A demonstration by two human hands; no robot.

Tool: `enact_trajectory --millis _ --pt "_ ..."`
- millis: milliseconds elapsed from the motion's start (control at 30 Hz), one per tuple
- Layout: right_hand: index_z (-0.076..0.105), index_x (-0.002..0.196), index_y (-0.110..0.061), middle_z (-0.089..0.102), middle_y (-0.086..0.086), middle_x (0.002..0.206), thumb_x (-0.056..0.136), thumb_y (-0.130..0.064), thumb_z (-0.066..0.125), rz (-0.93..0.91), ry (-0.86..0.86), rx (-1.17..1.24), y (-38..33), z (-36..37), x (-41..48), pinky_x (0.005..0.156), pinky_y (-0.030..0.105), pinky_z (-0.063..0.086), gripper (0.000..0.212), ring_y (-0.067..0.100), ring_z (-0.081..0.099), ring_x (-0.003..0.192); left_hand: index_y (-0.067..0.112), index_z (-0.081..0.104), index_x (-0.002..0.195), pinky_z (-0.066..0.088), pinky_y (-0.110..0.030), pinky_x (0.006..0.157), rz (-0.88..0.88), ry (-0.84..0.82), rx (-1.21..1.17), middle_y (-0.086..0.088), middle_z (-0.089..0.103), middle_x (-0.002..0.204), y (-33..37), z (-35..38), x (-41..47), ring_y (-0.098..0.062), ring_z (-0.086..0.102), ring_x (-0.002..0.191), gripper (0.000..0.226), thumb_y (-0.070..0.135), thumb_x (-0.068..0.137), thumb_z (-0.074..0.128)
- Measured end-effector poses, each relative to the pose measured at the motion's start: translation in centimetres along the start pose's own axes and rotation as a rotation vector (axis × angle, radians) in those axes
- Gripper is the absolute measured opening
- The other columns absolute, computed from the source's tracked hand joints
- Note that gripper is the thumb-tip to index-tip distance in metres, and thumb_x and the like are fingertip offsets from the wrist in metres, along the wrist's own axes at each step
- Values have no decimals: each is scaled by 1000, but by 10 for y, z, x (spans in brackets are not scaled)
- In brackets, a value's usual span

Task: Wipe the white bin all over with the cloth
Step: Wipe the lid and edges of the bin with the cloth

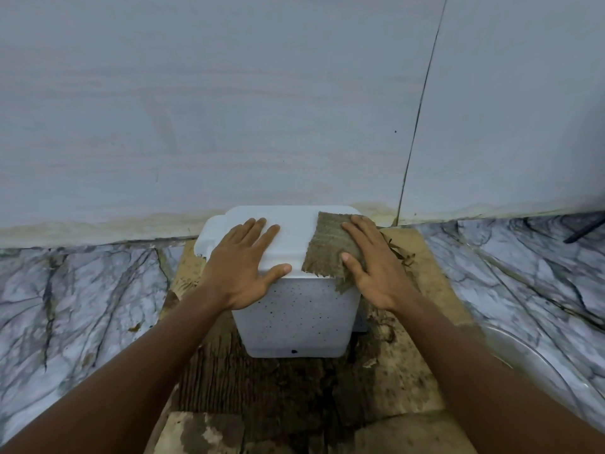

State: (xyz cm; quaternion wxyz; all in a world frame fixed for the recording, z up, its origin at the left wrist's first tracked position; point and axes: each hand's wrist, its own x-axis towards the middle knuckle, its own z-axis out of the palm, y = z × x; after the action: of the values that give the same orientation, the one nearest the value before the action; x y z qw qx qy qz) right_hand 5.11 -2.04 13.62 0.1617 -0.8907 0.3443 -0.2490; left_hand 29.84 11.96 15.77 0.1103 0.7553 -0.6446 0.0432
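Right now the risk is lying in the cloth (327,247) itself: it is looking brown and grubby, so dragging it across could be smearing dirt onto the lid (294,224) rather than lifting it. It is also only being pressed, not gripped, so a quick stroke might be leaving it behind or dropping it off the white bin (294,319) onto the soiled cardboard (435,273) underneath. The left hand (242,267) is lying flat and released on the left half of the bin's lid, steadying it. The right hand (376,270) is pressing the cloth with straight fingers onto the right half, one corner hanging over the bin's front edge. The bin's speckled front wall is sitting below both hands
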Motion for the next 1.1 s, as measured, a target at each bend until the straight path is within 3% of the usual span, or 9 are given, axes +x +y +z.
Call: enact_trajectory --millis 100,167,267,400,600,733,933,1100 --pt "34 154 -14 29 9 163 100 -53 17 119 148 -222 -39 21 -3 125 47 15 69 28 16 153 31 8 162 -3 -35 126 5 2 25 1 5 170 0 1 0 -17 -1 157 93 84 86 9" --pt "42 150 -10 39 14 157 103 -48 21 167 269 -271 -55 37 -7 121 52 21 64 34 24 150 32 7 162 -5 -34 125 9 9 33 1 4 170 2 1 -2 -17 -2 157 91 83 87 11" --pt "48 145 -11 45 13 152 104 -47 29 138 374 -245 -50 44 -14 120 51 23 59 34 27 148 31 9 162 -6 -33 125 9 22 31 1 4 171 5 3 -5 -17 -2 157 88 81 90 15" --pt "52 143 -12 46 12 151 102 -50 34 74 394 -171 -30 40 -10 119 49 27 59 32 32 147 31 10 162 -4 -35 126 12 28 27 0 6 170 4 4 -4 -19 -1 157 87 80 91 15" --pt "51 142 -13 43 11 153 100 -45 40 242 536 -72 -54 52 -12 118 50 24 54 34 31 145 31 8 162 -8 -33 125 12 32 37 0 4 171 5 5 -8 -18 -3 157 89 81 89 10" --pt "49 143 -15 38 6 156 96 -51 37 329 540 63 -60 54 -9 120 48 21 60 31 25 148 31 9 162 -10 -32 124 9 45 40 0 5 171 4 7 -7 -18 -3 157 87 80 90 13" --pt "42 149 -18 46 8 150 101 -47 43 534 455 177 -39 36 19 114 47 36 56 31 42 138 31 11 162 -5 -35 126 5 51 26 -1 7 170 3 8 -6 -18 0 157 88 80 90 13" --pt "36 152 -11 37 14 157 102 -47 35 482 503 76 -63 49 -1 120 46 19 62 33 29 146 29 13 162 0 -38 127 10 63 38 -3 9 170 4 10 -8 -20 2 157 88 80 90 13"
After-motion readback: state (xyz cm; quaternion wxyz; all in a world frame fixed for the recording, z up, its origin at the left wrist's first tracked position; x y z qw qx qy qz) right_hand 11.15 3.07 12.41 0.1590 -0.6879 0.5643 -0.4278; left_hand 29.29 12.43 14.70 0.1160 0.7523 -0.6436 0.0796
